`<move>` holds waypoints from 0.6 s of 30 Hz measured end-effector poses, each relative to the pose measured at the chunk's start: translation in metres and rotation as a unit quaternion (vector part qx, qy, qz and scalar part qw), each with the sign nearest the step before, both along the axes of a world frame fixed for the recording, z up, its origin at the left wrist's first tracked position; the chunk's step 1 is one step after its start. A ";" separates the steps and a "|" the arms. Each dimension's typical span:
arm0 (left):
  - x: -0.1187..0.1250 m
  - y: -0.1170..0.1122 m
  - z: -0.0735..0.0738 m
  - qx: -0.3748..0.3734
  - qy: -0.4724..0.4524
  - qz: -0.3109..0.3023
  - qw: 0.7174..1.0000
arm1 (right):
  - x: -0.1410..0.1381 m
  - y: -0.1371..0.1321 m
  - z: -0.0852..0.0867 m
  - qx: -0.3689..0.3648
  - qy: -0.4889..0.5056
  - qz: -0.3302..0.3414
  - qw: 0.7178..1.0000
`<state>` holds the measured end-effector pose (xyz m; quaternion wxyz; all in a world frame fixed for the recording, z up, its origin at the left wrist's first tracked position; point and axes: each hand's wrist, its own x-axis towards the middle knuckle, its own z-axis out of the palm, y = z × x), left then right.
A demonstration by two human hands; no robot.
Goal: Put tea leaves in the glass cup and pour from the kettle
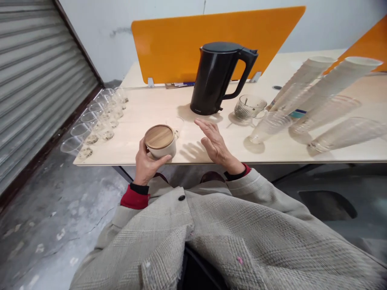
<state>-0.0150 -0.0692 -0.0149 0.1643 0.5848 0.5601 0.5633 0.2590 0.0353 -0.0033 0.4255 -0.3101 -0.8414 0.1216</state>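
My left hand (146, 162) is wrapped round a small cream jar with a round wooden lid (159, 139), which rests near the front edge of the pale wooden table (151, 106). My right hand (213, 141) hovers just right of the jar, fingers stretched out and apart, holding nothing. A clear plastic cup (176, 124) stands right behind the jar. A black electric kettle (218, 77) stands further back on the table.
A glass mug with a spoon (248, 106) sits right of the kettle. Stacks of clear and white cups (317, 100) lie on their sides at the right. Several clear cups with something dark at the bottom (93, 121) line the left edge. An orange divider (211, 38) stands behind.
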 end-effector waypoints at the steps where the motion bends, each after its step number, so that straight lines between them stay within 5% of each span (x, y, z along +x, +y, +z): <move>1: -0.006 0.000 0.003 0.008 0.003 0.013 1.000 | 0.003 0.001 -0.005 -0.004 -0.002 -0.008 1.000; 10: -0.062 0.036 0.025 0.045 0.044 0.136 0.989 | 0.007 0.012 -0.029 -0.015 -0.007 -0.033 0.999; 18: -0.087 0.131 0.038 0.023 0.095 0.150 0.984 | 0.015 0.020 -0.034 -0.026 -0.027 -0.054 0.998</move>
